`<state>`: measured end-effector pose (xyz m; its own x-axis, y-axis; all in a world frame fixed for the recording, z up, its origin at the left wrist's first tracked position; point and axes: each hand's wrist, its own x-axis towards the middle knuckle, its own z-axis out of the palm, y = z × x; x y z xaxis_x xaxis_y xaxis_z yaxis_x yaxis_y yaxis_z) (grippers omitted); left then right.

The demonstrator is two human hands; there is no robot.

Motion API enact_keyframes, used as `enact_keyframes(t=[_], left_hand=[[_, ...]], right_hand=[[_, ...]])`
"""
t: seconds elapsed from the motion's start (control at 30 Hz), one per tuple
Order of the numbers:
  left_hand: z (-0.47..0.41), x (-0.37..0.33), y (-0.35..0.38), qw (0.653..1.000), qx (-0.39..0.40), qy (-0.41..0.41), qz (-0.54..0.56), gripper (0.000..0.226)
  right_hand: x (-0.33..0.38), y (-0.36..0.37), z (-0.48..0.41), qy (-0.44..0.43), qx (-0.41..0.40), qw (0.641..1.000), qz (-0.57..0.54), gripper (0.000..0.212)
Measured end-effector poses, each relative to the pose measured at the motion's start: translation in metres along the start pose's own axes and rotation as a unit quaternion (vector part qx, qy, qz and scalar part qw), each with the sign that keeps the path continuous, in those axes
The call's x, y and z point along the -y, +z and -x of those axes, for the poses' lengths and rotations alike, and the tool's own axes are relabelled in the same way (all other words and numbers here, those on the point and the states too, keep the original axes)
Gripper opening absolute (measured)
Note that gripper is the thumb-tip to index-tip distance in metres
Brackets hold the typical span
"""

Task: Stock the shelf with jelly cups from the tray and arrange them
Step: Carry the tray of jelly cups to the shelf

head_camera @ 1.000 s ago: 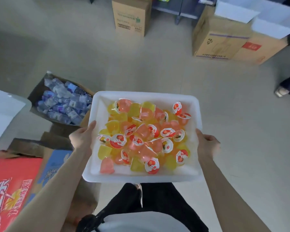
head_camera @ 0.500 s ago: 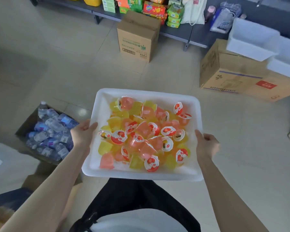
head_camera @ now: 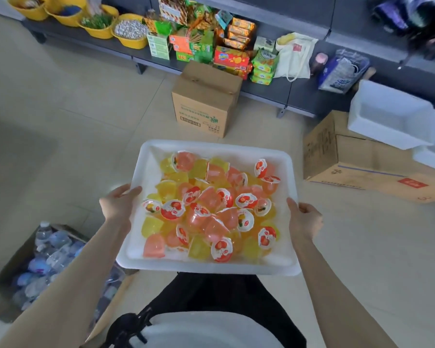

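left grip (head_camera: 118,204) and right grip (head_camera: 305,219) both curl round the side rims of the white foam tray (head_camera: 211,144), jelly cups (head_camera: 211,207) all heaped in it. the snack shelf (head_camera: 299,94) sits ahead, so stocking hasn't started yet imo.

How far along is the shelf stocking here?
Done: nothing visibly; the shelf in view carries snack boxes, none of this stock. In hand: left hand and right hand grip the white tray by its side rims, jelly cups heaped loosely inside. Left: reaching the shelf, placing the cups, arranging them.
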<state>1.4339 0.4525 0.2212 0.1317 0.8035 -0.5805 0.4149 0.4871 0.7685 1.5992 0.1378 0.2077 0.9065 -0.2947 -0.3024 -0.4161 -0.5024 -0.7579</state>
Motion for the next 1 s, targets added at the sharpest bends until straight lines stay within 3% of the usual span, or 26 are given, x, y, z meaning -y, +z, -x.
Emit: enact_keyframes(t=[0.43,0.7,1.0], left_hand=[[-0.145,-0.162,0.179,0.999,0.01,-0.032,-0.004,0.035],[-0.233,-0.243,0.248,0.998,-0.021,-0.057,0.0,0.04],[-0.381,-0.323,0.314,0.994,-0.005,-0.102,-0.046,0.038]], right_hand=[[0.148,0.14,-0.192,0.04,0.016,0.999,0.011,0.025],[0.242,0.231,-0.276,0.034,0.035,0.997,0.063,0.03],[0.306,0.365,-0.344,0.099,0.036,0.99,0.091,0.031]])
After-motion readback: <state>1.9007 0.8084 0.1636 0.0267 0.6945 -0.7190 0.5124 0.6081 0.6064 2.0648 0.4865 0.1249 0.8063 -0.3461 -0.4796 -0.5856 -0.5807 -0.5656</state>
